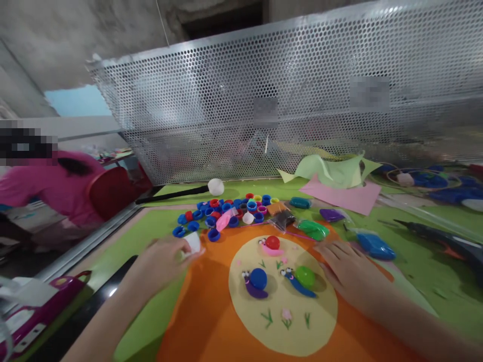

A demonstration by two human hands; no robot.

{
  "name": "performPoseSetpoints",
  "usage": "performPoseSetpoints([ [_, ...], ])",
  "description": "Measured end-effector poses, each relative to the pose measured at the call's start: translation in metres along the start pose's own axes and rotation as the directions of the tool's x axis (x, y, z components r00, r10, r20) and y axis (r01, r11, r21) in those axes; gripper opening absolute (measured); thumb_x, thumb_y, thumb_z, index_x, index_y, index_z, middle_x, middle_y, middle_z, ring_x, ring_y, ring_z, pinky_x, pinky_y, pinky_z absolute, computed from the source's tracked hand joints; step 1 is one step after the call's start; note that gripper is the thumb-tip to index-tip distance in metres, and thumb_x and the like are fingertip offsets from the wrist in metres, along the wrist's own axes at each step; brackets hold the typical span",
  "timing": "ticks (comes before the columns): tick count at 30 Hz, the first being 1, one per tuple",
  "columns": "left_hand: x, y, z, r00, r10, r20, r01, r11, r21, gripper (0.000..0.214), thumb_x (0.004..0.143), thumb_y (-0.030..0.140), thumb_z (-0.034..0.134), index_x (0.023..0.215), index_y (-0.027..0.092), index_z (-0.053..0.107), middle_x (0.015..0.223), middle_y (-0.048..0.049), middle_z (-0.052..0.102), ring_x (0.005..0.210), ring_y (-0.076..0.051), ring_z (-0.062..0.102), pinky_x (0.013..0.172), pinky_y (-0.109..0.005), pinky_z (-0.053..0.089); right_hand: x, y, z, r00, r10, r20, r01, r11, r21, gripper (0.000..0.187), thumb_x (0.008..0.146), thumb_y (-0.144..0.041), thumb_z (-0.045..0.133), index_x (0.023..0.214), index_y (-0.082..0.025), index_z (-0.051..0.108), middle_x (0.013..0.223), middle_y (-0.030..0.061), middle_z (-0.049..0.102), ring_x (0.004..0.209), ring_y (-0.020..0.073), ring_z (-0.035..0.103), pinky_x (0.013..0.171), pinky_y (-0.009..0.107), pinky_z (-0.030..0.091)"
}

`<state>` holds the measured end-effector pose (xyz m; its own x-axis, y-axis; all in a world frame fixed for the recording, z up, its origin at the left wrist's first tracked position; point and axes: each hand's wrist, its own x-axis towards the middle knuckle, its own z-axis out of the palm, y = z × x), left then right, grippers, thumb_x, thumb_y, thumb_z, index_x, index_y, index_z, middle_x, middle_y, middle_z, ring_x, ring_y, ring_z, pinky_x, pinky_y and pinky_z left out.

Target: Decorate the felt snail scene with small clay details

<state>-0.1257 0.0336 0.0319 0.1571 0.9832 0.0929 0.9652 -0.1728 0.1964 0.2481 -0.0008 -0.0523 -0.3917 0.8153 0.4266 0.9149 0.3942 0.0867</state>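
Note:
My left hand [166,261] pinches a small white piece in clear film [193,243], perhaps a packet of modelling clay, beside the bottle caps. Fingers stretched out, my right hand [347,266] lies flat on the right part of the orange sheet [204,301]. On that sheet is a pale yellow paper circle [256,327]. It carries three clay snails with cap shells: a red-shelled snail [272,245], a blue-shelled snail [258,281] and a green-shelled snail [302,279]. A pink flower [287,314] and thin green grass blades decorate the circle.
Several bottle caps [226,207] lie behind the sheet, near packets of green clay [313,230] and blue clay [375,245]. A glue gun [445,236] is at the right. A perforated metal screen [264,100] stands behind. A person in pink [75,186] sits at the left.

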Motion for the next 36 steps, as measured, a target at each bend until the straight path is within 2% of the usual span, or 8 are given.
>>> performPoseSetpoints([
  [2,-0.002,0.008,0.006,0.996,0.076,0.038,-0.075,0.997,-0.01,0.035,0.077,0.052,0.046,0.072,0.022,0.062,0.079,-0.003,0.066,0.076,-0.022,0.06,0.071,-0.031,0.043,0.0,0.0,0.0,1.0,0.007,-0.001,-0.007,1.0,0.004,0.034,0.086,-0.02,0.031,0.099,-0.013,0.062,0.098,0.012,0.063,0.092,0.0272,0.057,0.076,0.045,0.046],
  [5,0.001,0.021,0.014,0.993,0.112,-0.021,-0.113,0.993,-0.019,0.042,0.086,0.049,0.031,0.091,0.018,0.059,0.096,-0.0067,0.063,0.091,-0.022,0.057,0.08,-0.032,0.043,0.0,-0.001,0.0,1.0,0.01,0.006,-0.01,1.0,0.011,0.034,0.085,-0.019,0.031,0.1,-0.013,0.061,0.098,0.0121,0.063,0.092,0.0267,0.057,0.077,0.044,0.046],
  [11,0.042,0.046,0.029,0.975,0.217,-0.036,-0.215,0.975,0.047,0.057,0.081,0.044,0.051,0.129,0.018,0.035,0.13,-0.0126,0.044,0.121,-0.03,0.039,0.096,-0.049,0.034,0.001,-0.001,-0.004,1.0,0.017,0.014,-0.017,1.0,0.026,0.032,0.083,-0.018,0.035,0.101,-0.013,0.061,0.095,0.0132,0.063,0.09,0.0279,0.057,0.074,0.044,0.047],
  [19,0.082,0.063,0.034,0.95,0.286,-0.122,-0.278,0.957,0.081,0.032,0.087,0.03,0.051,0.115,0.015,0.049,0.115,-0.0085,0.053,0.099,-0.022,0.055,0.083,-0.044,0.047,0.003,-0.004,-0.016,0.997,0.05,0.057,-0.054,0.996,0.076,0.028,0.082,-0.014,0.039,0.099,-0.011,0.061,0.094,0.0127,0.062,0.09,0.0271,0.056,0.076,0.042,0.046],
  [22,0.07,0.067,0.026,0.926,0.331,-0.181,-0.332,0.943,0.026,0.037,0.088,0.026,0.049,0.123,0.017,0.041,0.119,-0.0093,0.05,0.105,-0.023,0.052,0.087,-0.044,0.045,0.004,-0.003,-0.015,0.997,0.063,0.054,-0.069,0.991,0.116,0.028,0.082,-0.014,0.038,0.101,-0.011,0.059,0.096,0.0125,0.062,0.091,0.0271,0.056,0.075,0.042,0.046],
  [28,0.011,0.082,0.022,0.867,0.414,-0.278,-0.436,0.9,-0.017,0.052,0.086,0.023,0.045,0.133,0.025,0.024,0.123,-0.0084,0.044,0.114,-0.023,0.045,0.092,-0.038,0.043,0.006,-0.002,-0.02,0.998,0.05,-0.024,-0.042,0.968,0.246,0.028,0.089,-0.023,0.032,0.102,-0.016,0.056,0.106,0.0117,0.058,0.103,0.0265,0.05,0.084,0.044,0.041],
  [33,-0.017,0.085,0.035,0.758,0.556,-0.34,-0.584,0.811,0.025,0.039,0.085,0.013,0.043,0.123,0.02,0.04,0.106,-0.0099,0.053,0.101,-0.025,0.05,0.085,-0.042,0.045,0.013,-0.025,-0.049,1.0,0.022,0.0,-0.021,0.929,0.371,0.024,0.092,-0.028,0.03,0.091,-0.021,0.053,0.09,0.006,0.06,0.086,0.0209,0.054,0.075,0.036,0.044],
  [36,-0.022,0.085,0.036,0.708,0.595,-0.381,-0.633,0.773,0.032,0.033,0.088,0.015,0.037,0.12,0.017,0.042,0.105,-0.011,0.054,0.1,-0.026,0.051,0.082,-0.044,0.046,0.025,-0.056,-0.065,0.985,-0.004,0.17,-0.111,0.746,0.657,0.02,0.092,-0.027,0.033,0.083,-0.021,0.05,0.074,0.0005,0.057,0.067,0.0145,0.054,0.061,0.025,0.045],
])
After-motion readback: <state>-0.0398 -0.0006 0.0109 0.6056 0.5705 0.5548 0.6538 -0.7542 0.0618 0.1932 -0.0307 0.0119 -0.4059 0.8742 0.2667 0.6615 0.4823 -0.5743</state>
